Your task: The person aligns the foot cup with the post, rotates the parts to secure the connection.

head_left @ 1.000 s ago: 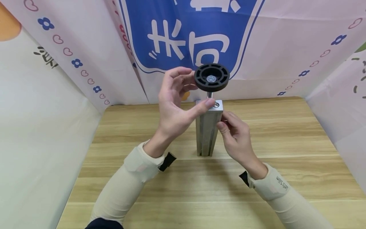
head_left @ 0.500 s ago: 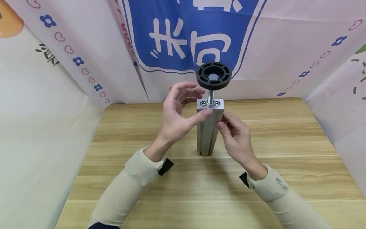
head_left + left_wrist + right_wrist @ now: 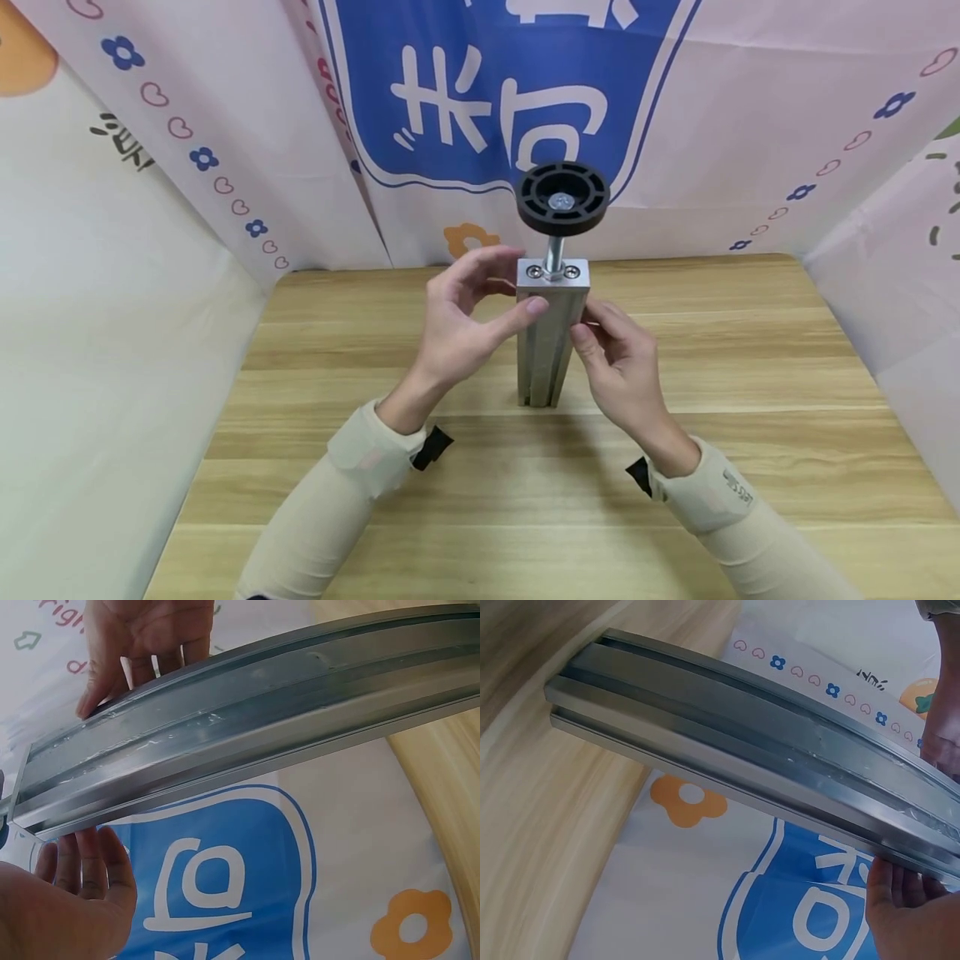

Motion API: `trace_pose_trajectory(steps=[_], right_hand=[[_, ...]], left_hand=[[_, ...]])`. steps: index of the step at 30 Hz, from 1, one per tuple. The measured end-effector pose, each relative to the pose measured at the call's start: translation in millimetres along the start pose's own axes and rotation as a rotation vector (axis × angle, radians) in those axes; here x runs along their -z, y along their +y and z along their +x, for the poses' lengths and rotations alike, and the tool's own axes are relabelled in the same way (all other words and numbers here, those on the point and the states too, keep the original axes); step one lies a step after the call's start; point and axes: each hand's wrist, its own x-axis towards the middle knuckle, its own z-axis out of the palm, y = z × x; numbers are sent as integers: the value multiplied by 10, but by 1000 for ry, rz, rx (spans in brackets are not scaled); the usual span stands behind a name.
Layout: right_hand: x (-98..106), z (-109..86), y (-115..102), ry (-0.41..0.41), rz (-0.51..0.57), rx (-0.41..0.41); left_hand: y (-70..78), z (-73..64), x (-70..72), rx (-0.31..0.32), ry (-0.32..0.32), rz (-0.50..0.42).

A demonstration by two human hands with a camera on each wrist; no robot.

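An aluminium profile stands upright on the table. Two screws show in its top plate. Out of that plate rises a threaded rod with a hex nut, topped by a round black levelling foot. My left hand holds the profile just below the plate, thumb across the front face and fingers curved behind the left side. On the right side, a little lower, my right hand grips it between thumb and fingers. In both wrist views the profile runs between the two hands, fingertips partly hidden behind it.
The wood-grain table extends to both sides and in front. Directly behind stands a cloth backdrop with a blue sign. Pale fabric walls close off left and right. Each sleeve cuff carries a small black piece.
My left hand has come down from beside the black foot and the rod to the top of the profile, uncovering the nut and both screws. My right hand keeps its hold.
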Motion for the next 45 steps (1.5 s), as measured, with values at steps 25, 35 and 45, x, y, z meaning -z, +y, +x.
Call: trace_pose_trajectory(steps=[25,35,45], right_hand=[[-3,-442,341,-22,-1,-212],[-41,-522,474,-72,1,-276],[-70,-534,502,-66,-10,-276]], left_hand=[[-27,49,41,33,-22,38],[-6,53,77,67,-76,40],[-4,54,70,31,-76,46]])
